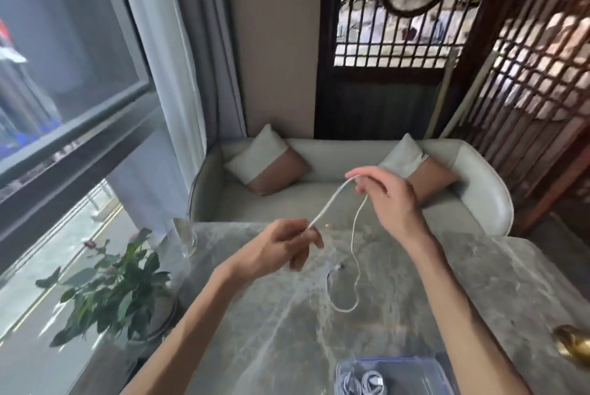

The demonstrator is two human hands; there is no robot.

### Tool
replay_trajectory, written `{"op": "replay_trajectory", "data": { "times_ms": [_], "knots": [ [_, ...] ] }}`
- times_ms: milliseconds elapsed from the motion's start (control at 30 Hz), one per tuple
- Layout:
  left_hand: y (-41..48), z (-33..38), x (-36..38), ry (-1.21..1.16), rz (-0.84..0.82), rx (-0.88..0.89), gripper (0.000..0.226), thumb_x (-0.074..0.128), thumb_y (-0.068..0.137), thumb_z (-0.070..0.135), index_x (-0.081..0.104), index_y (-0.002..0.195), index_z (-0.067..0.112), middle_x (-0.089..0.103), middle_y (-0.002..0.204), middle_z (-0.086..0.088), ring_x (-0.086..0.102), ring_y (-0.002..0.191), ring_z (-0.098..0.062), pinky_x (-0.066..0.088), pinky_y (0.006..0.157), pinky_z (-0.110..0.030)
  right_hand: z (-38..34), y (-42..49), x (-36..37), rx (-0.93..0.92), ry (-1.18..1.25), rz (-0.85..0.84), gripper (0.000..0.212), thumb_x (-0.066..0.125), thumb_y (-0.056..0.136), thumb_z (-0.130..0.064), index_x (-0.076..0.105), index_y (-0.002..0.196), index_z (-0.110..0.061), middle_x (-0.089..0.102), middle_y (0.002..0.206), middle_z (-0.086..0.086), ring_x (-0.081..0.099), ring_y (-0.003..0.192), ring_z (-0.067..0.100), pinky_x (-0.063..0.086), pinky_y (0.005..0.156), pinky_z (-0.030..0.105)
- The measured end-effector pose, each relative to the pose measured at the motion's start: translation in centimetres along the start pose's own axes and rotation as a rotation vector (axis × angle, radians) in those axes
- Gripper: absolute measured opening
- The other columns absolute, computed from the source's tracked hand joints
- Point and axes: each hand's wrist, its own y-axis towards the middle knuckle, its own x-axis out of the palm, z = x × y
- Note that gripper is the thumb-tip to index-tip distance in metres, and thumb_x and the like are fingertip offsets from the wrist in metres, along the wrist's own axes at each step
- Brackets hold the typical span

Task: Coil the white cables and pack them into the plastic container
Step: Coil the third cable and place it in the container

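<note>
A white cable (pixel 332 199) stretches doubled between my two hands above the grey marble table (pixel 479 283). My left hand (pixel 284 247) pinches its lower end with curled fingers. My right hand (pixel 386 196), raised higher and to the right, pinches the fold at the top. From the right hand the cable's loose tail hangs down, curls on the table and ends in a plug near the table's middle. At the bottom edge stands a clear plastic container (pixel 421 372) with a blue rim, holding coiled white cables (pixel 364 383).
A potted green plant (pixel 111 286) and a clear glass (pixel 185 235) stand at the table's left side by the window. A gold object (pixel 571 343) lies at the right edge. A pale sofa (pixel 479 171) with two cushions sits behind the table.
</note>
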Motion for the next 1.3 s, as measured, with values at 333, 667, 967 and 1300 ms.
{"op": "replay_trajectory", "data": {
  "times_ms": [333,667,967,1300],
  "knots": [
    [2.9,9.9,1.2,-0.649,-0.155,0.314,0.030,0.046,0.100,0.013,0.054,0.125,-0.002,0.052,0.074,-0.002,0.051,0.063,-0.015,0.042,0.065,-0.030,-3.3,-0.7,0.7,0.103,-0.033,-0.097,0.031,0.057,0.095,-0.028,0.066,0.068,-0.039,0.064,0.060,-0.003,0.054,0.058,-0.002,0.044,0.063,0.021],
    [5.4,9.5,3.1,0.115,0.106,0.434,0.032,0.041,0.103,0.037,0.060,0.078,0.035,0.052,0.071,0.012,0.045,0.060,-0.002,0.039,0.061,-0.016,-10.6,-6.0,-5.3,-0.236,-0.523,-0.251,0.029,0.040,0.094,-0.047,0.054,0.089,-0.022,0.064,0.086,-0.001,0.061,0.084,0.019,0.049,0.078,0.042],
    [2.5,12.5,7.4,-0.174,-0.001,0.486,0.023,0.039,0.101,0.016,0.059,0.098,0.006,0.039,0.072,-0.011,0.038,0.068,-0.019,0.035,0.065,-0.021,-12.8,-0.6,-10.7,-0.423,-0.174,0.119,0.010,0.064,0.091,-0.026,0.072,0.093,-0.020,0.073,0.086,-0.002,0.067,0.076,0.004,0.054,0.072,0.023],
    [3.9,12.8,2.9,-0.789,0.263,0.415,0.023,0.034,0.104,0.006,0.055,0.112,0.000,0.048,0.071,0.001,0.042,0.060,-0.009,0.037,0.057,-0.022,-8.3,-7.2,-0.9,0.013,-0.210,-0.236,0.022,0.046,0.102,-0.027,0.066,0.098,-0.021,0.062,0.071,-0.011,0.058,0.065,0.008,0.044,0.065,0.028]
  ]
}}
